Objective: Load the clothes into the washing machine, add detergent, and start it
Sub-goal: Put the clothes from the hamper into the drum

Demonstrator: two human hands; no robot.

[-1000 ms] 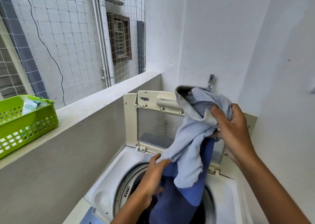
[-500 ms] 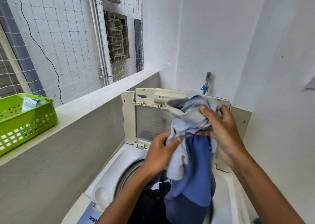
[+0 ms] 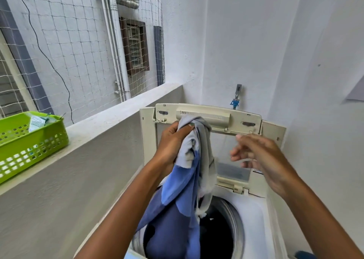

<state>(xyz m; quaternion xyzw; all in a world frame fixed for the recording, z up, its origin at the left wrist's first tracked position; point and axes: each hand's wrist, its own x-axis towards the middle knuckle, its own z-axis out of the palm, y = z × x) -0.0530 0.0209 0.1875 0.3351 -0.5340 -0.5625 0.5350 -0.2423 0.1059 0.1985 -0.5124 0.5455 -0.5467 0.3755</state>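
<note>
A white top-loading washing machine (image 3: 254, 209) stands below me with its lid (image 3: 208, 117) folded upright at the back. Its round drum opening (image 3: 218, 229) is dark, with dark clothes inside. My left hand (image 3: 173, 142) grips the top of a grey and blue garment (image 3: 189, 189), which hangs down into the drum. My right hand (image 3: 258, 156) is off to the right of the garment, blurred, fingers apart and holding nothing.
A concrete ledge (image 3: 110, 121) runs along the left, with a green plastic basket (image 3: 29, 142) holding packets on it. A tap with a blue fitting (image 3: 236, 97) sticks out of the back wall. White walls close in at the right and back.
My right hand has let go of the garment and moved right. My left hand has taken the garment's top and holds it alone over the drum.
</note>
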